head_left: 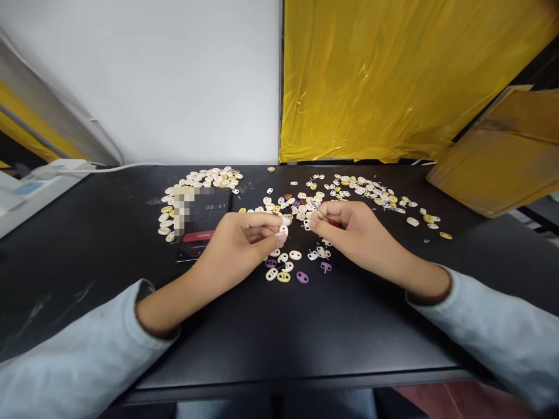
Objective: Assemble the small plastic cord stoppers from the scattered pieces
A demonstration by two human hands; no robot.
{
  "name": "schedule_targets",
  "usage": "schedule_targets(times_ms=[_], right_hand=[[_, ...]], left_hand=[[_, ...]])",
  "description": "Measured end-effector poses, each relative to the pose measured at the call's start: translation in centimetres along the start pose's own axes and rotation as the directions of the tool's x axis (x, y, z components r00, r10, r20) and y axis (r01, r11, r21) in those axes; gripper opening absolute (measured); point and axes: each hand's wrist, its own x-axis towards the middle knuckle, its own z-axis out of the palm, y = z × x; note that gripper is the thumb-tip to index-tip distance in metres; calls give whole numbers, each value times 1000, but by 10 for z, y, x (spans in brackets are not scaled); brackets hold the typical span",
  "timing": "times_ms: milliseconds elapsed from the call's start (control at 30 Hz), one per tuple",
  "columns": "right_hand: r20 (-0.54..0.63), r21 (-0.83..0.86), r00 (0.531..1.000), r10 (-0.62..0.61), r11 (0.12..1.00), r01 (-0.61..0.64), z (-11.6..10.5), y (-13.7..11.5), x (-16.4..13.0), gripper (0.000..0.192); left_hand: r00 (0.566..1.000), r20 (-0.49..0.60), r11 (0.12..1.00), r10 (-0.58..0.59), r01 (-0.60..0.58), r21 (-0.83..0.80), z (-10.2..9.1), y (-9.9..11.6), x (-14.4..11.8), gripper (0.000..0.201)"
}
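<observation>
White piece (283, 230): a small oval piece is being pinched at the fingertips of the left hand (244, 240), just above the black table (305, 326) and near the table's middle.
Left hand: the thumb and fingers are being pressed together on the white piece; the wrist is being rested on the table.
Right hand (349, 228): the fingers are being curled shut around a thin metal tool (320, 210) with a red grip, whose tip is being pointed toward the left hand; the two hands are being held near each other, not touching.
Loose pieces under the hands (288, 269): white, yellow and purple ovals are lying scattered on the table between and just before the hands.
Far right scatter (371, 192): many white and yellow pieces are lying spread behind the right hand.
Far left heap (209, 177): a denser pile is lying behind a phone (205, 224), which is showing a timer.
Containers: none is being used for the pieces; all are lying bare on the table. A cardboard box (502, 157) is being leaned at the right edge; its contents cannot be told.
Backdrop: yellow sheeting (393, 75) is hanging beside a white wall (166, 75).
</observation>
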Motion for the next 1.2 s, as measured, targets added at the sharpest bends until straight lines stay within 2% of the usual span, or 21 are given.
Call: schedule_targets(times_ms=[67, 133, 267, 400, 600, 733, 933, 1200], right_hand=[[-19, -171, 1000, 2, 985, -5, 0, 4, 1, 17], [-7, -308, 1000, 23, 951, -24, 0, 7, 1, 15], [54, -378, 997, 47, 925, -23, 1, 12, 2, 14], [29, -309, 999, 36, 951, -25, 0, 10, 2, 16], [40, -26, 998, -46, 999, 47, 1, 1, -1, 22], [46, 103, 998, -41, 994, 36, 4, -2, -4, 25], [73, 212, 997, -11, 977, -5, 7, -4, -5, 25], [85, 283, 996, 19, 958, -42, 7, -5, -5, 27]], left_hand=[[997, 70, 996, -9, 2, 90, -2, -4, 1, 10], [995, 94, 989, 15, -28, 144, -2, -6, 1, 10], [993, 102, 984, 58, -75, 164, -1, -8, 0, 12], [994, 81, 986, 69, -80, 143, 1, -5, 0, 13], [998, 19, 998, 58, -58, -15, 4, 3, -1, 18], [996, -56, 993, 75, -79, -83, 4, 5, -3, 20], [996, -54, 986, 72, -79, -149, 7, 9, -4, 22], [996, -72, 987, 57, -67, -144, 8, 10, -4, 19]])
